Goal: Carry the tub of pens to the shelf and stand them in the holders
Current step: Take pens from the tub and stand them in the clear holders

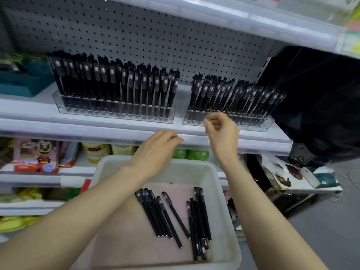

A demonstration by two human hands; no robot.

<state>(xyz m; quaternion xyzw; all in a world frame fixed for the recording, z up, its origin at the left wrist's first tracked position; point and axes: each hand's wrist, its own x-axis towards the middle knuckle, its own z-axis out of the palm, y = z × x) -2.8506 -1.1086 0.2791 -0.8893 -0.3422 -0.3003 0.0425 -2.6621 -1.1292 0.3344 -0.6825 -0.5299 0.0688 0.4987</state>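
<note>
Roughly a dozen pens (pixel 165 215) lie unplaced in the near tub (pixel 109 166); the far left holder (pixel 116 114) and right holder (pixel 257 125) look nearly full. My left hand (pixel 155 151) rests flat on the shelf edge (pixel 78 131); my right hand (pixel 222 129) curls, pinch indeterminate

Grey pegboard (pixel 155 36) across the top. Teal tray (pixel 25 80) at upper left, partly cut off. Black fabric (pixel 321 104) fills the right side. Mid-left: cartoon-print pack (pixel 37 156), yellow-lidded jars (pixel 96 152), then green round items (pixel 196 154) to their right. Yellow goods (pixel 15 223) at lower left, blurred. Teal box (pixel 323 178) at lower right.
</note>
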